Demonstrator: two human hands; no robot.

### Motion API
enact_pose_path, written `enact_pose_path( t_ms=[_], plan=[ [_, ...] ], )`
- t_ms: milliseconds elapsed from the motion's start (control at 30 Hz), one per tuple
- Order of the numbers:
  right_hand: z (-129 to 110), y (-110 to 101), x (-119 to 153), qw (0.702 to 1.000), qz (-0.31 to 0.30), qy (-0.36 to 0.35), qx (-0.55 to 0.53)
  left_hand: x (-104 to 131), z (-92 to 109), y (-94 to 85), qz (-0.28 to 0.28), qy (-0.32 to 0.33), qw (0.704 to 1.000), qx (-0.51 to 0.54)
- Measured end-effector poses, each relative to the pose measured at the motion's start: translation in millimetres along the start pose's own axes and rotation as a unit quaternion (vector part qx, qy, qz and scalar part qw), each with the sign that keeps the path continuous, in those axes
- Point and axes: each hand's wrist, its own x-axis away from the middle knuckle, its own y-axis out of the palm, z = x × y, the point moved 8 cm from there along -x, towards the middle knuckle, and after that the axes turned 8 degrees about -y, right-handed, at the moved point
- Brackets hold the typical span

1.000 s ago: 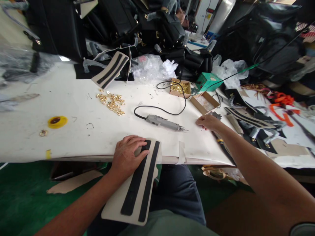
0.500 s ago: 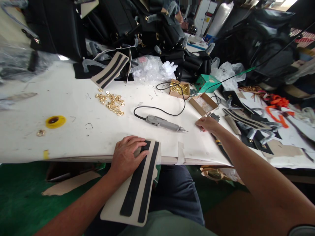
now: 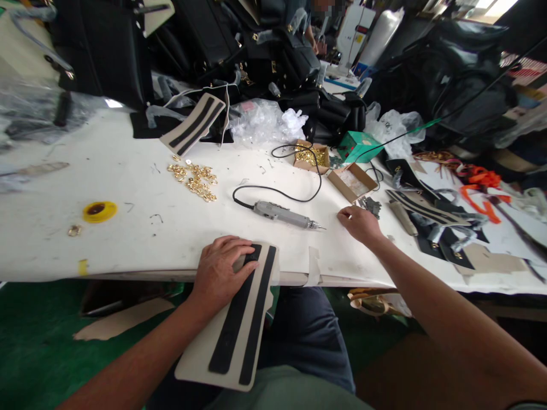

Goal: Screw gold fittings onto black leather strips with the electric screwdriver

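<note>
My left hand [image 3: 224, 267] grips the upper end of a beige panel [image 3: 200, 361] with two black strips along it. The panel slants over the table's front edge, its lower end above my lap. My right hand [image 3: 361, 223] is closed, fingertips pinched together low over the table; what lies between them, if anything, is too small to make out. Just behind it sits a heap of small dark grey pieces [image 3: 372, 207]. A grey electric screwdriver [image 3: 282, 215] lies between my hands, its bit pointing toward my right hand.
Gold rings and clasps [image 3: 199, 182] are heaped left of centre, near a yellow tape roll [image 3: 99, 211]. Farther back stand a box of small gold parts [image 3: 311, 155], an open cardboard box [image 3: 352, 182] and a green box [image 3: 359, 146]. Black bags [image 3: 106, 51] crowd the back; another person's arm shows there.
My right hand has shifted slightly toward me, and more of the dark grey pieces show behind it. My left hand and the panel have stayed in place.
</note>
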Motion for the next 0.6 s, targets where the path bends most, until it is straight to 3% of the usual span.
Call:
enact_pose_path(
  t_ms=[367, 600],
  plan=[
    [0, 2, -6, 0.999, -0.018, -0.003, 0.048, 1, 1, -2.1, -0.007, -0.012, 1.0, 0.007],
    [-20, 10, -4, 0.996, -0.001, -0.05, 0.079, 5, -3, -6.8, 0.049, 0.028, 0.998, 0.006]
  ],
)
